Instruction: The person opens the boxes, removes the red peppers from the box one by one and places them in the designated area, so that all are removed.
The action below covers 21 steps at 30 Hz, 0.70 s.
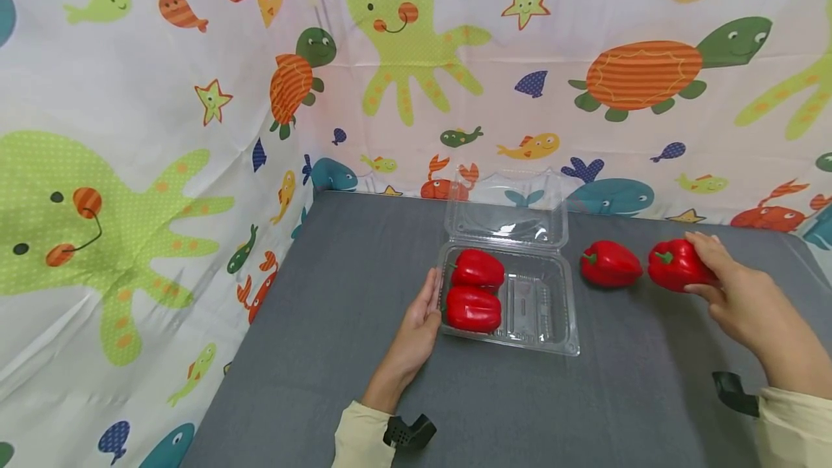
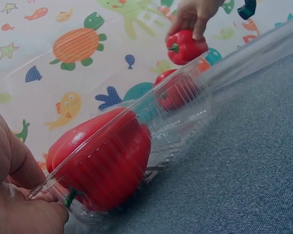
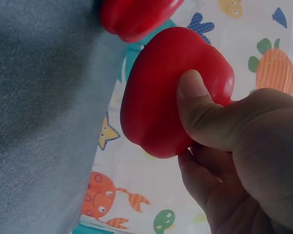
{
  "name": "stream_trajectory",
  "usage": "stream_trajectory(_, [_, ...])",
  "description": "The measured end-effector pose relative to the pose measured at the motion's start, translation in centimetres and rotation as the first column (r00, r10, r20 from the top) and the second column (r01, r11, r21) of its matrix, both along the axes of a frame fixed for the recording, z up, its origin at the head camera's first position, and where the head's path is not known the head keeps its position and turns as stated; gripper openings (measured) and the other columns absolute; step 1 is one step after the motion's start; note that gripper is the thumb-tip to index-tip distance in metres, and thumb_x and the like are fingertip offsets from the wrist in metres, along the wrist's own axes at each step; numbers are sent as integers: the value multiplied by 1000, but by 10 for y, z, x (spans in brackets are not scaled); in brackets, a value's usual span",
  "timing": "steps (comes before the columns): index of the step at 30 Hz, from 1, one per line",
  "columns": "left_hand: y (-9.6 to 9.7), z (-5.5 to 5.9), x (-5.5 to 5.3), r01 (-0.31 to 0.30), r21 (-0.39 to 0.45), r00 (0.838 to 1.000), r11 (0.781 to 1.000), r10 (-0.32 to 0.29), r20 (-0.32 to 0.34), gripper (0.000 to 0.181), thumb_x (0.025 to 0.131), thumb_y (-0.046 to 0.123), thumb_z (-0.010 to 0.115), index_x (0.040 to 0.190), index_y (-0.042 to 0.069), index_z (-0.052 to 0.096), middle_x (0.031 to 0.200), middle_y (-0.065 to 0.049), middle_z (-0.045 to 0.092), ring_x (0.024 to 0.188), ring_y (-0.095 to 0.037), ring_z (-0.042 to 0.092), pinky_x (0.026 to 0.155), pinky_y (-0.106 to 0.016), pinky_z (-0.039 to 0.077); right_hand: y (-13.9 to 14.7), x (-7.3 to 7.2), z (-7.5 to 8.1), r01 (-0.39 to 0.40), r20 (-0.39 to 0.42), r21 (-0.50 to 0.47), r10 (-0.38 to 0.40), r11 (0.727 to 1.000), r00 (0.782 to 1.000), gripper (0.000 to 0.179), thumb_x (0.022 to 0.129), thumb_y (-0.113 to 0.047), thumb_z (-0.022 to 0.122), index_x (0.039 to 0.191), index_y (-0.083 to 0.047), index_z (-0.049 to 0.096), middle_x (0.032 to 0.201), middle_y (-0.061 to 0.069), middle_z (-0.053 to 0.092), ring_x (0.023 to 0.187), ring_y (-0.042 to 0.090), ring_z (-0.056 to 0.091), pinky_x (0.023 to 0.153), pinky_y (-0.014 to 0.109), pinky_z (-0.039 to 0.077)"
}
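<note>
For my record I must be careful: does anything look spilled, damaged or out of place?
Nothing stands out. Two red peppers lie in the open container, another beside it, the right hand grips a fourth; no spill or damage shows.

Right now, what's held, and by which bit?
The right hand holds a red pepper by its stemless end; the left hand, the clear box, by its left edge.

Hands: two of yours, your left hand point(image 1: 414, 331) and your right hand point(image 1: 747, 298).
Red peppers point(image 1: 477, 309): four in all; two are just right of your left hand, one is in your right hand, one is just left of that held pepper point(image 1: 676, 266).
Clear container point(image 1: 536, 313): one, at your left hand.
Black wrist pieces point(image 1: 409, 432): two, one at each of your wrists.
Printed turtles point(image 1: 643, 76): two, beyond your hands.
Printed octopuses point(image 1: 396, 42): three, one being cut by the view's edge.
</note>
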<state>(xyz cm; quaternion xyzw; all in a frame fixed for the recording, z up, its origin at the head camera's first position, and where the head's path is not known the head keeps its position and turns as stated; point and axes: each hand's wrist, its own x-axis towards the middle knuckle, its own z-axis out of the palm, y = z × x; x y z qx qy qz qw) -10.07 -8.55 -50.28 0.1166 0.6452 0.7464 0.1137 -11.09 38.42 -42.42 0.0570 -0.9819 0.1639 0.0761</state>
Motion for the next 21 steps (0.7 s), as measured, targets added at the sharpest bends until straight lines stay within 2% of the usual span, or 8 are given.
stream_trajectory(6, [0,-2,-2,9,9,1000,1000,-9,-21,72,106,-10,30,170,6,0,179,-3,5,163,-16,5,129,-38,11,7,-1,-4,13,17,-3,-13,1000,1000,98,89,8,76,168,-8,20,158,40,31,141,65,32,92,84,38])
stream_trajectory(11, [0,-3,-2,8,6,1000,1000,-8,-20,72,107,-10,30,170,7,0,178,-2,6,163,-15,6,129,-37,12,13,-3,-8,14,10,6,-14,1000,1000,96,89,8,75,168,-7,22,157,41,33,141,65,32,93,84,37])
stream_trajectory(21, [1,-2,-1,0,2,1000,1000,0,-9,72,106,-9,31,170,7,1,178,0,7,163,-13,6,129,-34,13,22,-6,-18,36,51,9,-37,999,998,98,89,8,75,168,-8,19,158,41,29,143,64,28,96,85,34])
